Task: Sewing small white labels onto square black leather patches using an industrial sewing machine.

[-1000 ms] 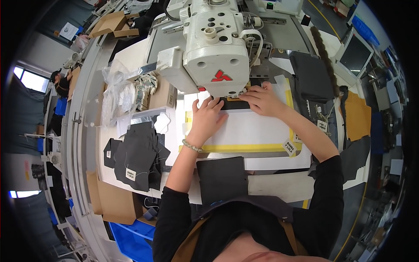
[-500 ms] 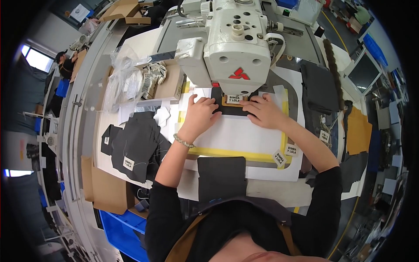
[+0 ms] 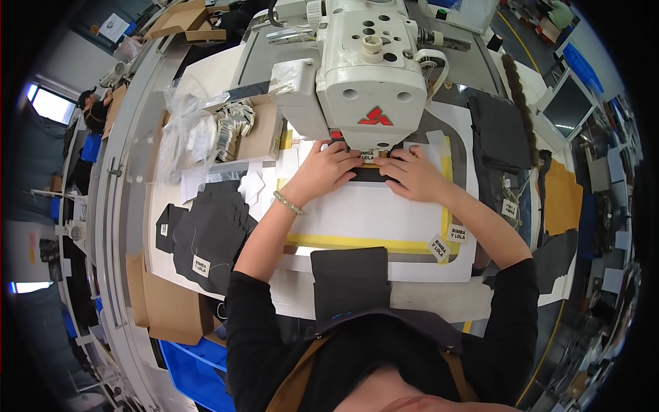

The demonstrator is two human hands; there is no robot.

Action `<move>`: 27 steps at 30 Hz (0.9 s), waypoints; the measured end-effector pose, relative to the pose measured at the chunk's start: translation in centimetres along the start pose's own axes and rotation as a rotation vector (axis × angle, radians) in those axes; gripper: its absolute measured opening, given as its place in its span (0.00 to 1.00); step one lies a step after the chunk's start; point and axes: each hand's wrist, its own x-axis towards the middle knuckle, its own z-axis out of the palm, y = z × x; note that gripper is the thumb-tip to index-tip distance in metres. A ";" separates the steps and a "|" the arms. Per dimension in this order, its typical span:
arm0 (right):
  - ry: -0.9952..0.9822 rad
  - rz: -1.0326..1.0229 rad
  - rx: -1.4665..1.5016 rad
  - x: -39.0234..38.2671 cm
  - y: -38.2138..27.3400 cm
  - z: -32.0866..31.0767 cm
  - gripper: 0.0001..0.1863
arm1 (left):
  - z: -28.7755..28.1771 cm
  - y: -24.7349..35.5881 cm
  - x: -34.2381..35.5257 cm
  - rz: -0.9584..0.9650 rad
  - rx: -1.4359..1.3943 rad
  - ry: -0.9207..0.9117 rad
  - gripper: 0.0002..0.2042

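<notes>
The white sewing machine head (image 3: 368, 99) stood over the work, and the pale label (image 3: 368, 155) lay just below its front, with the dark piece (image 3: 373, 176) showing nearer to the person. The left hand (image 3: 324, 172) was at the front left of the machine head, its fingers bent and slightly parted, the tips beside the label. The right hand (image 3: 417, 178) was at the front right, its fingers curved and partly spread, also close to the label. (Whether either hand pinched something, I could not tell.) A white sheet (image 3: 364, 209) extended in front of the machine head. To its left stood a carton (image 3: 266, 127) with labels; to its right lay a dark stack (image 3: 501, 134).
</notes>
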 end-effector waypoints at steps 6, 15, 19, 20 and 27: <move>-0.024 0.011 0.015 0.0 0.0 -0.2 0.13 | -0.2 -0.7 1.0 0.007 -0.043 -0.108 0.15; -0.020 0.057 0.039 -0.1 -0.2 -0.3 0.14 | -0.7 -1.1 2.5 0.010 -0.302 -0.204 0.15; -0.003 0.047 0.028 -0.1 -0.1 -0.2 0.15 | -0.7 -0.8 2.7 -0.010 -0.339 -0.204 0.16; 0.005 0.037 0.021 0.0 -0.1 -0.2 0.15 | -0.5 -0.9 2.6 -0.012 -0.341 -0.204 0.16; 0.013 0.026 0.010 0.1 0.0 -0.2 0.14 | 1.2 -0.3 1.0 -0.027 -0.128 -0.046 0.14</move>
